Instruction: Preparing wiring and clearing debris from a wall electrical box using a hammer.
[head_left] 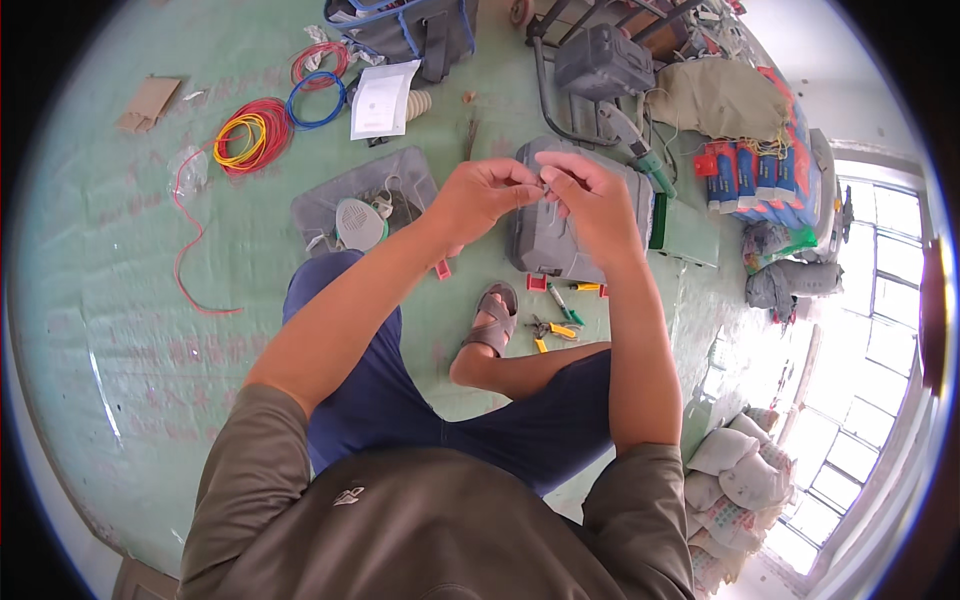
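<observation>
Above the floor between my knees, my left hand (490, 198) and my right hand (592, 208) meet fingertip to fingertip. Both are closed in a pinch. Something small and thin is between them, too fine to name, and a thin pale strand seems to hang below the right fingers. Behind the right hand lies a closed grey plastic case (530, 240) with red latches. Left of my hands sits a grey open tray or lid (318, 208), holding a half-mask respirator (360, 222) with a round white filter.
Yellow-handled pliers (556, 330) and a green screwdriver-like tool (566, 306) lie near my sandalled foot. Coiled red wire (272, 150), yellow wire (240, 140) and blue wire (318, 100) rest at left. A tool bag (400, 40) and a hand truck (545, 80) stand beyond; sacks (750, 480) are piled right.
</observation>
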